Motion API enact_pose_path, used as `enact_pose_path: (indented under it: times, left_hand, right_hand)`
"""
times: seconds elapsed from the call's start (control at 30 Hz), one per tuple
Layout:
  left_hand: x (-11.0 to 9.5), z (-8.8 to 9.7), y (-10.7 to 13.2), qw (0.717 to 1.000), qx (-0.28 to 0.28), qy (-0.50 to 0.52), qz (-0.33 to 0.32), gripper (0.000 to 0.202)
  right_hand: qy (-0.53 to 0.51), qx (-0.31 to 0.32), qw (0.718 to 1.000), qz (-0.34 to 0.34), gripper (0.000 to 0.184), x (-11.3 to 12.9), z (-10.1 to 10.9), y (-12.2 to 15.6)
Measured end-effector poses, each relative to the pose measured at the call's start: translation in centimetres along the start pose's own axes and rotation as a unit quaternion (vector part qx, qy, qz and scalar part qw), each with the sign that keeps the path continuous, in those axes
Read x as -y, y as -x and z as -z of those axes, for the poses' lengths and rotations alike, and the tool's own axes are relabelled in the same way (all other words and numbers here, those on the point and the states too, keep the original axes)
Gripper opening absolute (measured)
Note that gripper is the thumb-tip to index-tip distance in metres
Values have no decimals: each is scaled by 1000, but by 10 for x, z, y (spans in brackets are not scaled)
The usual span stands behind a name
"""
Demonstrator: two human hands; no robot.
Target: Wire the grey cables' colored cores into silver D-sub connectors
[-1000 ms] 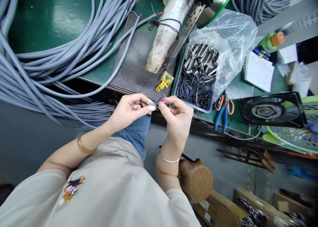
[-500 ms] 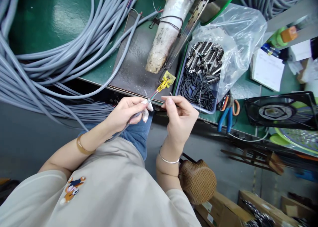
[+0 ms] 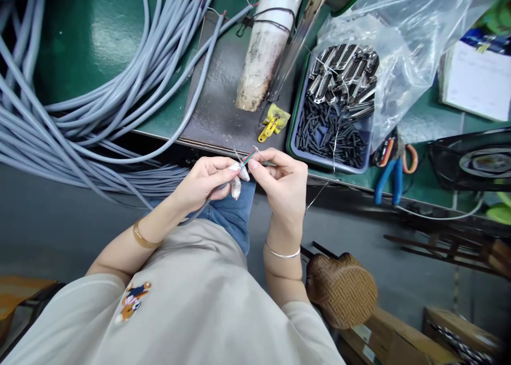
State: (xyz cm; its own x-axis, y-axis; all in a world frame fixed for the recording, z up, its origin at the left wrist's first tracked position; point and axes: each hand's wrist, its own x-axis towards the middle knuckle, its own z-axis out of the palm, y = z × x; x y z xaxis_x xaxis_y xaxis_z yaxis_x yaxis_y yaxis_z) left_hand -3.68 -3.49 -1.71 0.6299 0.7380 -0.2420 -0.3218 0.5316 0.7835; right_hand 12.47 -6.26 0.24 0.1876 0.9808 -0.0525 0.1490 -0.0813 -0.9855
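Note:
My left hand (image 3: 205, 179) pinches the stripped end of a grey cable (image 3: 199, 212) in front of my lap; two of its fingertips wear white tape. Thin red and green inner wires (image 3: 248, 156) stick out from the pinch. My right hand (image 3: 279, 181) is closed right beside it, its thumb and forefinger pinching those wires at their tips. Both hands hover just off the front edge of the green bench (image 3: 91, 46).
A thick bundle of grey cables (image 3: 72, 120) covers the bench's left. A dark metal plate (image 3: 223, 93) carries a wrapped tool (image 3: 263, 56) and a yellow clip (image 3: 272, 123). A blue tray (image 3: 331, 165) holds connectors and black sleeves. Blue-handled pliers (image 3: 389, 173) lie right; a woven stool (image 3: 341, 290) stands below.
My hands parted half a second ago, the right pulling off the wires, and have now closed together again on the wire ends. The view has shifted right and downward.

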Motion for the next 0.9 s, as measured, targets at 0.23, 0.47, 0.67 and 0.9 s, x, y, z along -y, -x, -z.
enact_pose_path:
  times: [0.23, 0.47, 0.67, 0.9]
  left_hand:
    - [1, 2, 1, 998, -8, -60, -30, 40]
    - [3, 3, 3, 987, -32, -149, -51, 39]
    - [8, 3, 5, 975, -43, -200, -91, 36]
    - [12, -1, 4, 977, -65, -183, -89, 38]
  right_hand:
    - [16, 31, 999, 16, 16, 0, 6, 1]
    - [110, 40, 991, 70, 10, 6, 13, 2]
    - [130, 35, 988, 75, 9, 12, 9, 3]
    - [93, 22, 995, 34, 7, 9, 3, 4]
